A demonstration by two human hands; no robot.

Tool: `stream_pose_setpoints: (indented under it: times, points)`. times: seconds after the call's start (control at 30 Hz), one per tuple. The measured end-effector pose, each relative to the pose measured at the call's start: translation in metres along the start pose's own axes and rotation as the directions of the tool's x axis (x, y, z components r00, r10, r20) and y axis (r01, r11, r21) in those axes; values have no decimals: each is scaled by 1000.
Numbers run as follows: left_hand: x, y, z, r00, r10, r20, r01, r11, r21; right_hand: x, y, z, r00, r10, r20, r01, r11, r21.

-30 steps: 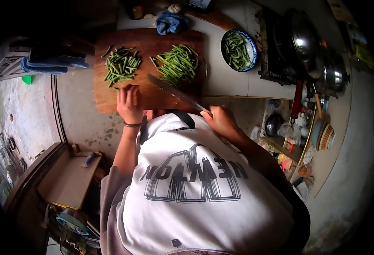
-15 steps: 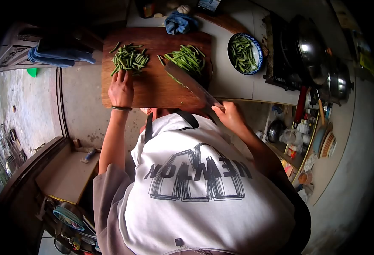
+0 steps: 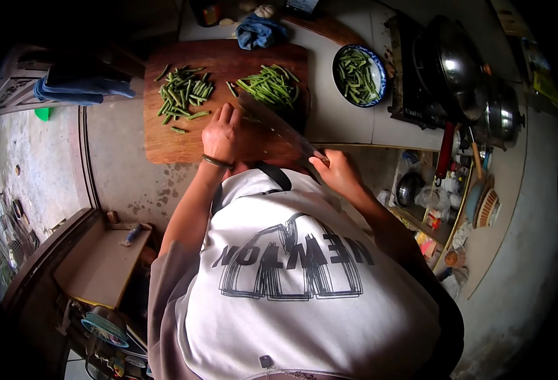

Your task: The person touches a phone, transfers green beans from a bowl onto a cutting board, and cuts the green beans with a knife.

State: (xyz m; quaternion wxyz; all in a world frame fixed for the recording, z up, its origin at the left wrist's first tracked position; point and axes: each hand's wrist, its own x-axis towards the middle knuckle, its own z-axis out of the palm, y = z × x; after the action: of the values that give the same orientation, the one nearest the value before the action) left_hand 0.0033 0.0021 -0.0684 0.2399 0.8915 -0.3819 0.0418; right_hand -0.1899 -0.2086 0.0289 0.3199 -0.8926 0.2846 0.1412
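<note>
My right hand (image 3: 339, 172) grips the handle of a broad-bladed kitchen knife (image 3: 275, 123). Its blade slants up and left over the wooden cutting board (image 3: 177, 149), with the tip beside a pile of green beans (image 3: 269, 87). Left of the blade, my left hand (image 3: 220, 134) hovers over or rests on the board; its fingers are curled together, their tips hidden, and whatever they may hold cannot be made out. On the board's left part lies a heap of cut green bean pieces (image 3: 184, 92), a few scattered towards the near side.
A blue-rimmed bowl (image 3: 382, 79) of cut beans stands right of the board, beside a stove (image 3: 405, 95) with a large lidded pan (image 3: 459, 63). A blue cloth (image 3: 258, 33) and a garlic bulb (image 3: 264, 11) lie behind the board. Below right are shelves (image 3: 440, 231) with kitchenware.
My left hand has left the cut pieces and moved right, towards the knife blade. A few pieces now show where it was. My right hand keeps the knife in nearly the same place.
</note>
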Motion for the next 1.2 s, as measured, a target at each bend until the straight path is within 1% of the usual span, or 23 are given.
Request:
stream_pose_setpoints:
  times: [0.03,0.13,0.23,0.43,0.53,0.67,0.73,0.97,1.2]
  points:
    - [0,3,1,1000,-18,23,19,1000,-11,-1,-4,-2,1000,-8,-2,8,1000,-11]
    - [-5,8,-4,999,-42,25,42,999,-10,0,-4,0,1000,-14,16,14,999,-30]
    - [-11,9,-6,997,-1,-83,-5,997,-74,-1,-5,1,1000,-22,21,23,999,-27]
    - [-31,12,-8,993,21,-113,-34,993,-114,0,-4,2,998,-61,15,61,997,-57]
    - [-33,8,-8,988,96,-120,-111,987,-120,-1,-4,2,996,-80,26,82,994,-77]
    - [-37,3,-4,985,135,-108,-144,986,-83,-4,-7,3,997,-65,39,69,991,-113]
    - [-37,3,-4,984,135,-114,-143,988,-61,-5,-10,2,997,-65,37,68,994,-86]
    - [-31,2,-3,982,175,-69,-179,981,-67,-4,-14,1,999,-27,31,29,997,-73]
    - [-31,-1,3,981,182,-58,-186,981,-61,-5,-11,1,998,-52,39,55,996,-77]
